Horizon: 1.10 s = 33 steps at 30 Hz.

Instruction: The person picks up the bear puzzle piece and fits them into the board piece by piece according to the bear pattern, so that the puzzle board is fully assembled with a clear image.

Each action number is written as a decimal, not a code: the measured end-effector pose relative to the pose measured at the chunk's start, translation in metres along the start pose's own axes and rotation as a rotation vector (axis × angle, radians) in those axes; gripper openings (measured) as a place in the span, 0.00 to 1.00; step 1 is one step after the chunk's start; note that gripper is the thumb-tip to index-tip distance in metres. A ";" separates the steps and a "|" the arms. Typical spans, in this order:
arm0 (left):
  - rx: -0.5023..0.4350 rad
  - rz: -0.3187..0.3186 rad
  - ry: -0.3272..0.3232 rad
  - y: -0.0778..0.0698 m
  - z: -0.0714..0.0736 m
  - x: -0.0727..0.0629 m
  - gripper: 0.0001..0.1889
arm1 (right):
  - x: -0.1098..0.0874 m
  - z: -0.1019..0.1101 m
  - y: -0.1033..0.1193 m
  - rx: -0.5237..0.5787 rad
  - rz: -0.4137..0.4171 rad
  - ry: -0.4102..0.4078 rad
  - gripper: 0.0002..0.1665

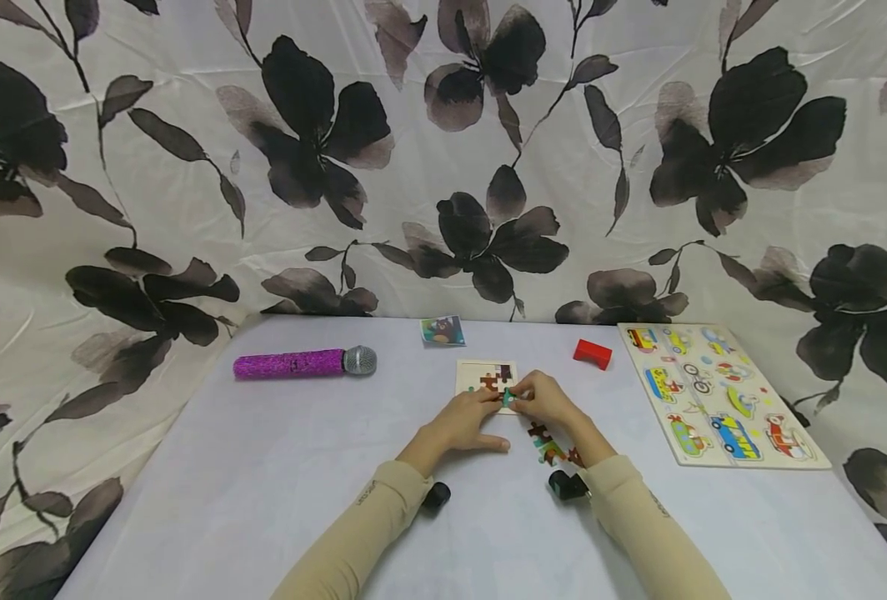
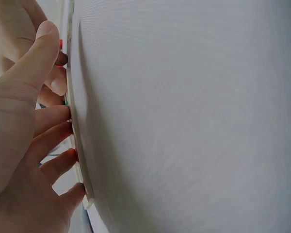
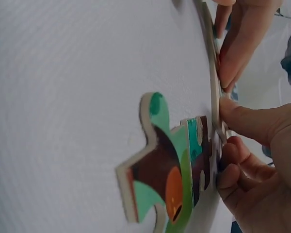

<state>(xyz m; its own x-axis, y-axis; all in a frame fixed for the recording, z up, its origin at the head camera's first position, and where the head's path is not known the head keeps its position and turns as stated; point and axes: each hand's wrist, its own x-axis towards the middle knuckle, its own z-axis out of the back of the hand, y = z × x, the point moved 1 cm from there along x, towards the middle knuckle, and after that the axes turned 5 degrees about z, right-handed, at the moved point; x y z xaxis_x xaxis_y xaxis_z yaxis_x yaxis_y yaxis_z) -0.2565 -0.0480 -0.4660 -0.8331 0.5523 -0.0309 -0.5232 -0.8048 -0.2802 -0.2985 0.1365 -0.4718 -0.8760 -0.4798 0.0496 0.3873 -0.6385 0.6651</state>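
A small jigsaw tray (image 1: 466, 372), pale-rimmed with a few brown pieces in it, lies flat on the white table. My left hand (image 1: 460, 423) rests its outstretched fingertips on the tray's near left part, thumb spread away. In the left wrist view, those fingertips (image 2: 68, 158) press along the tray's edge. My right hand (image 1: 547, 400) pinches a green puzzle piece (image 1: 508, 398) between thumb and fingers over the tray's right side. Below that hand lie several loose puzzle pieces (image 1: 547, 446); the right wrist view shows a brown, green and orange piece (image 3: 157, 165) up close.
A purple glittery microphone (image 1: 289, 364) lies at the left. Toward the back is a small picture card (image 1: 443, 331), and a red block (image 1: 592, 354) sits right of the tray. A large vehicle puzzle board (image 1: 702, 427) covers the right side. A floral cloth (image 1: 413, 167) hangs behind.
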 end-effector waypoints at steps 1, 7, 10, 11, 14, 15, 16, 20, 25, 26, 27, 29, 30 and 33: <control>-0.002 0.002 0.005 0.000 0.000 0.000 0.40 | 0.000 0.000 0.000 0.008 -0.012 -0.005 0.17; -0.008 0.012 0.012 0.000 0.000 0.001 0.41 | -0.003 0.000 -0.007 0.101 -0.143 -0.066 0.14; -0.006 0.016 0.013 0.000 -0.002 0.002 0.41 | -0.003 0.000 -0.010 0.123 -0.133 -0.078 0.11; -0.007 0.017 0.014 0.001 -0.003 0.002 0.42 | -0.004 0.000 -0.010 0.119 -0.115 -0.076 0.10; -0.016 0.025 0.023 0.002 -0.004 0.003 0.43 | -0.005 0.000 -0.010 0.115 -0.070 -0.071 0.09; -0.019 0.024 0.022 0.002 -0.004 0.003 0.43 | -0.006 0.000 -0.010 0.112 -0.057 -0.069 0.08; -0.021 0.022 0.024 0.003 -0.004 0.003 0.43 | -0.006 -0.001 -0.010 0.109 -0.046 -0.067 0.08; -0.025 0.019 0.028 0.004 -0.004 0.002 0.42 | -0.007 0.000 -0.008 0.114 -0.032 -0.065 0.06; -0.043 0.040 0.030 0.003 -0.003 0.001 0.40 | -0.007 0.001 -0.005 0.107 -0.031 -0.057 0.07; -0.051 0.050 0.031 0.002 -0.003 0.001 0.40 | -0.007 0.000 -0.004 0.105 -0.035 -0.055 0.07; -0.058 0.060 0.033 0.002 -0.003 0.001 0.39 | -0.007 0.000 -0.004 0.101 -0.037 -0.052 0.07; -0.066 0.079 0.035 0.001 -0.003 0.001 0.39 | -0.006 -0.001 -0.003 0.093 -0.038 -0.052 0.06; -0.076 0.087 0.036 0.001 -0.003 0.001 0.39 | -0.006 -0.002 -0.003 0.087 -0.031 -0.048 0.06; -0.102 0.103 0.041 0.002 -0.004 0.001 0.39 | -0.005 -0.005 0.001 0.067 0.007 -0.037 0.05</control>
<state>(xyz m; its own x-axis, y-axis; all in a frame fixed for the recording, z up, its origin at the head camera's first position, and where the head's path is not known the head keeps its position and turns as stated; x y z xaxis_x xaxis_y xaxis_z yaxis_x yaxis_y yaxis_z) -0.2572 -0.0484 -0.4703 -0.8724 0.4777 -0.1029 -0.4124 -0.8327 -0.3695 -0.2920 0.1355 -0.4748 -0.8840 -0.4604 0.0809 0.3741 -0.5931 0.7129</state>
